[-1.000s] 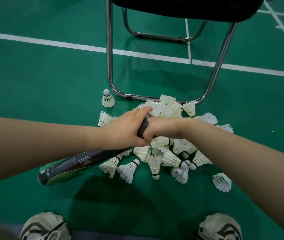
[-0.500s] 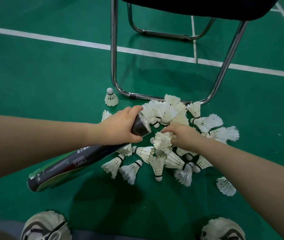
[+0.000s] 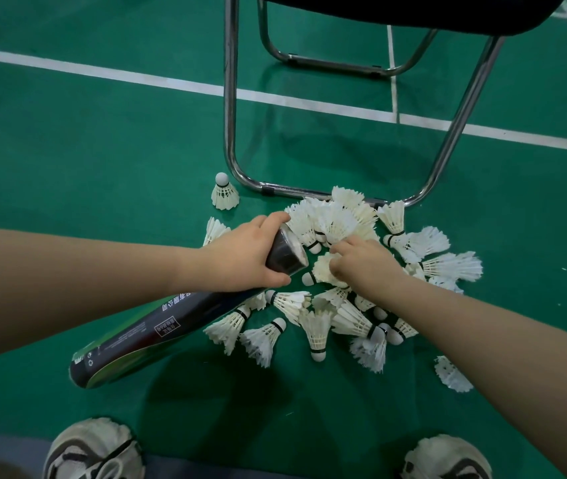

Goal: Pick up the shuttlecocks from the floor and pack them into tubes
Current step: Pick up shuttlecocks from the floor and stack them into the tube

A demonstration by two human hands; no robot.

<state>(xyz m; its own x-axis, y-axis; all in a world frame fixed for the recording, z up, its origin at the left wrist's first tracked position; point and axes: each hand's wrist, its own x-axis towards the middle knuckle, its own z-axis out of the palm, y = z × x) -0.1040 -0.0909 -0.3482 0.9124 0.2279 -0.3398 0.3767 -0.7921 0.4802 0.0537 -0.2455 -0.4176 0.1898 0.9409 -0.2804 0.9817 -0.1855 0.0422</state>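
The left hand [image 3: 240, 261] wraps its fingers around the dark tube [image 3: 185, 319] near its open mouth, tilted above the green floor [image 3: 102, 160]. The right hand [image 3: 361, 261] pinches a shuttlecock [image 3: 320, 274] atop the pile [image 3: 344, 271], just beside the mouth. The chair frame [image 3: 230, 133] borders the pile's far edge; floor to the left lies open.

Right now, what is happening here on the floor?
A person crouches over a pile of shuttlecocks by a chair. The left hand holds a dark tube near its open end, tilted toward the pile. The right hand closes on one shuttlecock just beside the opening. Many lie loose on the floor.
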